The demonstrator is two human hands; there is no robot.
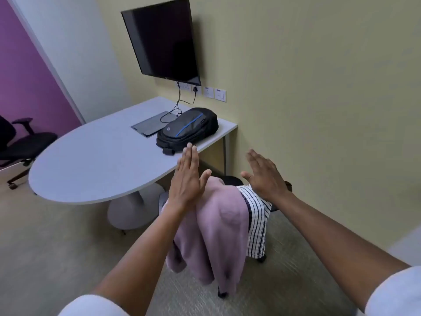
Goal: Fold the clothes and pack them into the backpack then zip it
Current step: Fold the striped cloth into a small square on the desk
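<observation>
Head view, single frame. I log left to right.

Far left: purple wall panel, and a black office chair on castors standing apart from the table. Floor is a grey-beige carpet with a fine ribbed weave.

Centre: the table has a smooth, pale grey matte top, rounded at the near-left end and squared where it meets the wall, set on a single thick pedestal. A dark rectangular panel sits flush in the top. On the yellow-green wall above, a black monitor hangs with its screen dark; cables drop from it to the wall sockets.

The backpack lies flat on the table near the right edge, beside the panel: black woven fabric, blue stripe along the front, straps toward me. I read its zips as closed, though the resolution is poor there.

Below the table edge, a pink garment, soft and fleecy, is draped over what I take to be a chair back. Just right of it, partly underneath, hangs a white shirt with dark stripes, thin and crisp.

My left hand is raised above the pink garment, fingers straight and together, holding nothing. My right hand hovers above the striped shirt, flat, fingers extended, also holding nothing. The hands are apart, palms roughly facing.
</observation>
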